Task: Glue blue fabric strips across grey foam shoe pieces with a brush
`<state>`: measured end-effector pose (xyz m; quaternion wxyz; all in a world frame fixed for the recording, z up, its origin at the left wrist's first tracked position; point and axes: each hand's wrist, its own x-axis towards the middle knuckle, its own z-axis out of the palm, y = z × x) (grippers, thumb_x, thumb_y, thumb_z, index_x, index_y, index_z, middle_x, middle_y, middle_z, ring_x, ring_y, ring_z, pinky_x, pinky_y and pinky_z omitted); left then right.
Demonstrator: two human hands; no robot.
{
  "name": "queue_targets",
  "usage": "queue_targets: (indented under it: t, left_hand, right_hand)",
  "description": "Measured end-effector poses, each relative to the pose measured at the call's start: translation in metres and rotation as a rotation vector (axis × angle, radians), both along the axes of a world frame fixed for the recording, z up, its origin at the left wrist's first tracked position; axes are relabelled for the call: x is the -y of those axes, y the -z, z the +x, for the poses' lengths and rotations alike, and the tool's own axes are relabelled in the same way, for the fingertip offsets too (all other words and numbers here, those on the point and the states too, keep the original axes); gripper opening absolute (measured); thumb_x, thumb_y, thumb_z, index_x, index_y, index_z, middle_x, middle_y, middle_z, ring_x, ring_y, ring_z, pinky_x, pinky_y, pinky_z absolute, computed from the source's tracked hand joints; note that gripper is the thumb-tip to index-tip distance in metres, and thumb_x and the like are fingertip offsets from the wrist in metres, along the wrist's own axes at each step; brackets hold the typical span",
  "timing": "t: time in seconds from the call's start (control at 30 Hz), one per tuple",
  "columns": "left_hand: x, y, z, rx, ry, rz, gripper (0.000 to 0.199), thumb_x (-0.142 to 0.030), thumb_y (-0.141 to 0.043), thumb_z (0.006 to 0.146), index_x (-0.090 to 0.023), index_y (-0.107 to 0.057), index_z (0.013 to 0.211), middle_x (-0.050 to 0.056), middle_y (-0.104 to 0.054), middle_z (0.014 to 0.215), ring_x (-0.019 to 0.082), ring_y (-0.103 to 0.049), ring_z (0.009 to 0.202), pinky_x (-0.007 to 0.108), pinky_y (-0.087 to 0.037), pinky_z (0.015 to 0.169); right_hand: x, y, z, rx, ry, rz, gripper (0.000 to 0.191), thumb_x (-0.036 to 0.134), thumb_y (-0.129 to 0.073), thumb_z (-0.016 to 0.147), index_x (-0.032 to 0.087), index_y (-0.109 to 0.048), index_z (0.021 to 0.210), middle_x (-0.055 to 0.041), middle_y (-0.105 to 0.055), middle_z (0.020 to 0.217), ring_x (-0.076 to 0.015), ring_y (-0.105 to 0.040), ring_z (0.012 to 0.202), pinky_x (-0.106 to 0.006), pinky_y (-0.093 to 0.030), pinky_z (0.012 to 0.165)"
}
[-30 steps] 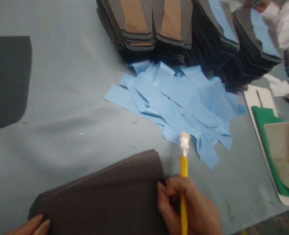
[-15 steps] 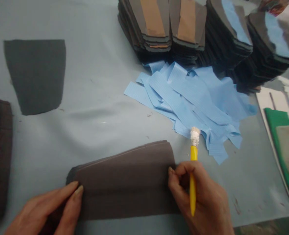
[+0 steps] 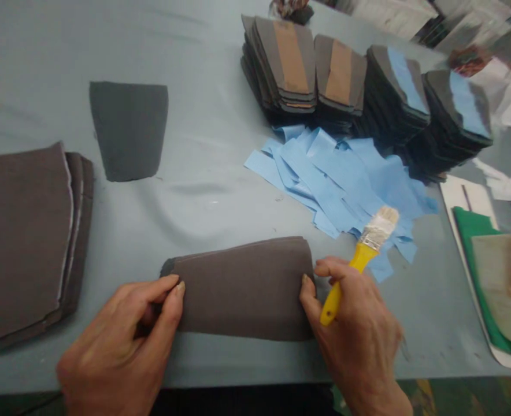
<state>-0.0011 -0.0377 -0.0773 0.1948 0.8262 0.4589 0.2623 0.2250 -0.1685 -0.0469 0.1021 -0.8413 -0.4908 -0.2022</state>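
A folded dark brown fabric piece [image 3: 242, 292] lies near the table's front edge. At its left end, my left hand [image 3: 129, 341] pinches the fabric between thumb and fingers. My right hand [image 3: 355, 323] has its thumb on the right end of the fabric and also holds a yellow-handled brush [image 3: 359, 254], bristles pointing up and right. Beyond the brush is a loose pile of light blue strips [image 3: 337, 173]. A dark grey fabric piece [image 3: 129, 130] lies flat further back on the left.
Brown fabric pieces are stacked [image 3: 21, 242] at the left. Cut pieces with brown strips [image 3: 292, 58] and others with blue strips [image 3: 407, 81] stand in stacks at the back. A white board [image 3: 467, 193] with green material [image 3: 476, 219] is at the right.
The view has shifted, showing more of the left stack and table edge. The brush has tilted to the right in my right hand. The folded fabric's front edge has come up off its lower position.
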Motion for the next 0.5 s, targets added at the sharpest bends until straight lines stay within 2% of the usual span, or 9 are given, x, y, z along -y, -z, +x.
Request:
queue_targets:
  t: [0.07,0.1,0.2,0.3,0.5]
  left_hand:
    - [0.0,-0.004,0.003,-0.005,-0.028,0.005,0.013,-0.035,-0.062,0.106,-0.029,-0.072,0.11,-0.006,-0.071,0.088,0.011,-0.062,0.067,0.027,-0.043,0.065]
    - [-0.001,-0.005,0.005,-0.012,-0.032,0.01,0.015,-0.037,-0.061,0.106,-0.028,-0.073,0.109,-0.006,-0.07,0.086,0.011,-0.061,0.065,0.027,-0.043,0.064]
    - [-0.002,-0.006,0.007,-0.025,-0.023,0.037,0.02,-0.039,-0.058,0.107,-0.026,-0.073,0.108,-0.005,-0.07,0.084,0.011,-0.062,0.065,0.029,-0.043,0.063]
    - [-0.002,-0.004,0.007,-0.029,-0.026,0.064,0.022,-0.04,-0.057,0.107,-0.024,-0.074,0.107,-0.005,-0.07,0.083,0.011,-0.062,0.065,0.029,-0.043,0.064]
    - [-0.004,-0.006,0.006,-0.027,0.014,0.069,0.017,-0.036,-0.061,0.106,-0.024,-0.073,0.108,-0.002,-0.07,0.09,0.014,-0.065,0.074,0.031,-0.048,0.07]
  right_hand:
    - [0.0,0.005,0.0,-0.019,-0.104,0.041,0.007,0.018,-0.055,0.104,0.022,-0.06,0.101,-0.0107,-0.078,0.114,-0.0242,-0.072,0.085,-0.034,-0.05,0.075]
    - [0.0,0.007,0.0,-0.037,-0.165,0.058,0.009,0.013,-0.056,0.103,0.021,-0.06,0.102,-0.0121,-0.077,0.123,-0.0251,-0.072,0.093,-0.035,-0.052,0.083]
    - [0.002,0.011,0.002,-0.107,-0.315,0.061,0.015,0.006,-0.054,0.104,0.019,-0.06,0.103,-0.014,-0.072,0.136,-0.0277,-0.072,0.11,-0.038,-0.051,0.098]
    - [0.004,0.014,0.005,-0.156,-0.357,0.027,0.016,0.008,-0.05,0.106,0.019,-0.061,0.105,-0.0133,-0.07,0.14,-0.029,-0.071,0.111,-0.04,-0.051,0.099]
    - [0.005,0.016,0.006,-0.135,-0.35,0.012,0.017,0.011,-0.047,0.108,0.02,-0.06,0.103,-0.0132,-0.072,0.138,-0.0301,-0.071,0.104,-0.04,-0.053,0.093]
